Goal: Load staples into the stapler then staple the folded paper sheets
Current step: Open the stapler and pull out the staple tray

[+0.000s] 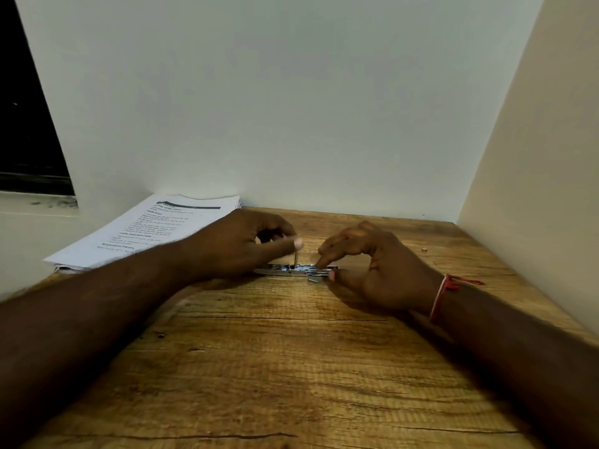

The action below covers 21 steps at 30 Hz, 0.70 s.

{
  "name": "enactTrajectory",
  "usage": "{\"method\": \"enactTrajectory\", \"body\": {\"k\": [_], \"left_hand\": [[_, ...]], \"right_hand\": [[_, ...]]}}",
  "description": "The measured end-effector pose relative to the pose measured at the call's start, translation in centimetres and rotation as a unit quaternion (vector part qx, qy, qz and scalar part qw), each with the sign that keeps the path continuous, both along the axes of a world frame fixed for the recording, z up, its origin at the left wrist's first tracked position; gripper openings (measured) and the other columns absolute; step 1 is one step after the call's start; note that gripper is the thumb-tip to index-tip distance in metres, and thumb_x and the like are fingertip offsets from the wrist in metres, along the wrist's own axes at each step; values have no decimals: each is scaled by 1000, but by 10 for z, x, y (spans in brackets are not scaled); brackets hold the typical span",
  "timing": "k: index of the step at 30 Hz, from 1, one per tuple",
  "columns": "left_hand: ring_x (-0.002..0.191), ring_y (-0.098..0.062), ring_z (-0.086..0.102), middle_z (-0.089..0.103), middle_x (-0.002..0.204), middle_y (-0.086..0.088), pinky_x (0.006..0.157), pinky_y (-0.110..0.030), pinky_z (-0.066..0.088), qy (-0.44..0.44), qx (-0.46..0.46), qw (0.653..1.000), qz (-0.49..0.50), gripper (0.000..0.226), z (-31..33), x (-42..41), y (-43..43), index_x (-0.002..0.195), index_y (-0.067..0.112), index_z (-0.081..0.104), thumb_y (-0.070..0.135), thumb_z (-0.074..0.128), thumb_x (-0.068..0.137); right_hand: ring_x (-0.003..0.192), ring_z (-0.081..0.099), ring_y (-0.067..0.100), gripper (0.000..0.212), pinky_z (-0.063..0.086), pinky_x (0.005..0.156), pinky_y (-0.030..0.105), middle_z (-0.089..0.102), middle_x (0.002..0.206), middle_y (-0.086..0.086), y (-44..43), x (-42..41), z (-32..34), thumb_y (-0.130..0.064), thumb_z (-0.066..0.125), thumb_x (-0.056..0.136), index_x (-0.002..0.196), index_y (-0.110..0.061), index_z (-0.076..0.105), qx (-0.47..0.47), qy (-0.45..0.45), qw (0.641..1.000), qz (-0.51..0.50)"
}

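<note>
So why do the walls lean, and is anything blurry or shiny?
Head view: wide-angle lens splays the pale walls; the small silver metal stapler glints between left hand and right hand; printed white paper sheets look soft, text barely legible.

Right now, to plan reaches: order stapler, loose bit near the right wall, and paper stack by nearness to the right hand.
1. stapler, centre, touched by the right hand.
2. loose bit, farther right, apart.
3. paper stack, back left corner.

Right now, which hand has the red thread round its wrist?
The right hand, fingertip on the open stapler, wears the red thread; the left hand's wrist is bare.
</note>
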<state>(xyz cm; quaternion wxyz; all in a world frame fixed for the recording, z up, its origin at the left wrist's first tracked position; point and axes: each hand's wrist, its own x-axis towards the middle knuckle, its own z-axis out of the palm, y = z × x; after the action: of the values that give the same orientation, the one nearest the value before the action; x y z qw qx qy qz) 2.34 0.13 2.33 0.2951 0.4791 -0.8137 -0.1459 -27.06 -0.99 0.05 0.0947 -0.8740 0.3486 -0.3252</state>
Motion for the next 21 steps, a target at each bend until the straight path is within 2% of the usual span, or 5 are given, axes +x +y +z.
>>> {"method": "enactTrajectory", "body": {"k": [4,9,13,17,21], "left_hand": [[101,2,73,80,107,21,81,-18,53,-94,45,994,-13,41,8,16,-3,123,43,75,50,91,86],[89,-3,78,83,99,17,80,-22,58,-83,66,994,-17,39,9,24,-9,118,39,74,19,86,86],[85,-5,79,84,95,15,77,-19,60,-67,72,995,-10,37,5,21,-10,117,38,74,21,88,86],[83,-2,77,83,94,17,73,-13,55,-56,38,998,13,37,-3,16,-10,117,39,74,24,87,87],[86,3,74,82,96,17,72,-10,52,-63,18,997,33,42,-8,12,-11,127,41,72,28,86,90]], "right_hand": [[122,56,-3,31,44,96,19,71,119,-28,-4,-12,9,-25,88,91,114,-45,81,47,2,995,-83],[114,59,-8,43,40,86,9,76,111,-24,-19,-30,14,-13,84,90,124,-39,77,48,-18,986,-158],[113,66,5,44,46,82,19,77,112,-20,-32,-55,20,-20,89,86,124,-37,76,107,-42,970,-215],[95,68,7,45,51,75,26,74,105,-10,-40,-69,24,-56,94,78,112,-32,77,141,-10,942,-303],[95,67,9,56,61,91,39,72,100,-8,-39,-70,26,-71,94,67,101,-30,78,168,41,923,-344]]}}
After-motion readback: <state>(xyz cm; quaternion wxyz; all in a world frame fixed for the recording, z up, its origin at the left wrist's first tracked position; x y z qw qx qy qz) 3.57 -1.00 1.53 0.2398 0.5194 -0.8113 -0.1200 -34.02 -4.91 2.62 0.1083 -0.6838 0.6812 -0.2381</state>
